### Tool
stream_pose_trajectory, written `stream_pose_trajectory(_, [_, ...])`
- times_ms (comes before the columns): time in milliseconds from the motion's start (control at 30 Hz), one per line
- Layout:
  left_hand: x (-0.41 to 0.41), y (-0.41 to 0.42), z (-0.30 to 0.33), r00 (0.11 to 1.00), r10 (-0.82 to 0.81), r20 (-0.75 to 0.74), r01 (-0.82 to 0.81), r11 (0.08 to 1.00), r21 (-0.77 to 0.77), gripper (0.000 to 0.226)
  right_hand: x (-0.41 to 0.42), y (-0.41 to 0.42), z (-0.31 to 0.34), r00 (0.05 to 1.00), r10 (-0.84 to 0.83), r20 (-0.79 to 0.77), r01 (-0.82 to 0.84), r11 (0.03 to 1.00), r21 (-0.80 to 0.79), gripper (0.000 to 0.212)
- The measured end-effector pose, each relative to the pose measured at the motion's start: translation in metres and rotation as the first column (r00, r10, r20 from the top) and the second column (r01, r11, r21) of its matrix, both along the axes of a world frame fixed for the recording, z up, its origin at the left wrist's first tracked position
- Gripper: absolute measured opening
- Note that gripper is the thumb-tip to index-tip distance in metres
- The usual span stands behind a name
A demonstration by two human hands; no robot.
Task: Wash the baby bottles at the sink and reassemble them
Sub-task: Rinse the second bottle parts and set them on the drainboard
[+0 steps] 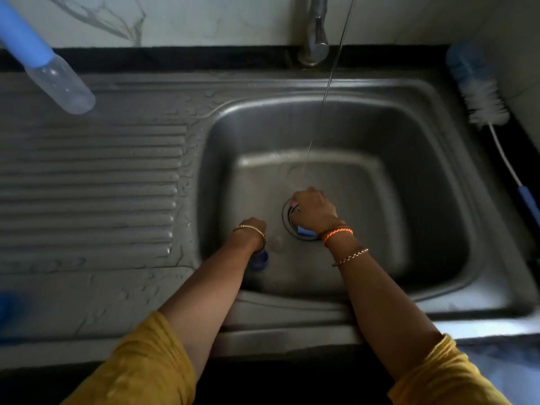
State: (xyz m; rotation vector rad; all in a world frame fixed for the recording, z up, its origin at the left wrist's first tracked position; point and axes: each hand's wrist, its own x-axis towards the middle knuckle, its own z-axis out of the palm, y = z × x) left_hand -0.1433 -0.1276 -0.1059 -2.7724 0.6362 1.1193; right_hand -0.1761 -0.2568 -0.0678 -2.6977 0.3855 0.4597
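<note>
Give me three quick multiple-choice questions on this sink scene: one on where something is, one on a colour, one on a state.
1. Where does the bottle brush lie?
A. in the basin
B. on the ledge right of the sink
C. on the ribbed drainboard

2. What colour are the person's sleeves?
A. mustard yellow
B. white
C. red

3. Is the tap running?
A. no
B. yes, a thin stream
C. it is out of view

1 B: the brush rests beside the basin's right rim.
2 A: both sleeves are yellow.
3 B: a thin stream falls into the basin.

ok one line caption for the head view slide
Both hands reach into the steel sink under running water.
</note>
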Motion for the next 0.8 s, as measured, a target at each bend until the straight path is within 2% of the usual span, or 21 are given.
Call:
stream_pose_trajectory(67, [0.006, -0.003, 0.005, 0.996, 0.084, 0.039, -0.081, 0.994, -0.078, 0.044, 0.002, -0.004, 0.007, 0.995, -0.034, 0.092, 0.028, 0.997, 0.068, 0.029])
stream_pose_trajectory(133, [0.017, -0.007, 0.016, 0.976, 0.21, 0.061, -0.193, 0.958, -0.212, 0.039, 0.005, -0.007, 0.02, 0.976, -0.031, 0.216, -0.012, 0.98, 0.197, 0.026])
stream_pose_trajectory(233, [0.041, -0.016, 0.041, 0.892, 0.45, -0.033, -0.414, 0.787, -0.458, 0.031, 0.005, -0.005, 0.036, 0.946, 0.009, 0.324, -0.121, 0.937, 0.326, 0.031])
stream_pose_trajectory(333, [0.064, -0.023, 0.067, 0.863, 0.504, -0.032, -0.43, 0.7, -0.571, 0.023, 0.002, -0.006, 0.038, 0.924, -0.026, 0.383, -0.114, 0.934, 0.338, 0.04])
stream_pose_trajectory(433, [0.078, -0.028, 0.081, 0.787, 0.564, -0.252, -0.564, 0.49, -0.665, 0.011, 0.002, -0.012, 0.038, 0.878, -0.064, 0.475, -0.093, 0.95, 0.298, 0.033])
stream_pose_trajectory(533, [0.083, -0.038, 0.083, 0.725, 0.505, -0.469, -0.653, 0.286, -0.701, 0.01, 0.013, -0.02, 0.035, 0.819, -0.14, 0.556, -0.005, 0.968, 0.252, 0.018])
stream_pose_trajectory(600, [0.081, -0.049, 0.08, 0.672, 0.448, -0.59, -0.694, 0.102, -0.712, 0.003, 0.026, -0.025, 0.037, 0.774, -0.277, 0.57, 0.105, 0.943, 0.316, 0.015])
stream_pose_trajectory(700, [0.082, -0.068, 0.079, 0.684, 0.334, -0.649, -0.672, -0.058, -0.738, 0.026, 0.043, -0.03, 0.047, 0.701, -0.433, 0.566, 0.164, 0.871, 0.463, 0.015])
stream_pose_trajectory(800, [0.084, -0.086, 0.085, 0.659, 0.236, -0.714, -0.693, -0.177, -0.699, 0.026, 0.055, -0.035, 0.057, 0.621, -0.624, 0.473, 0.216, 0.718, 0.662, 0.016])
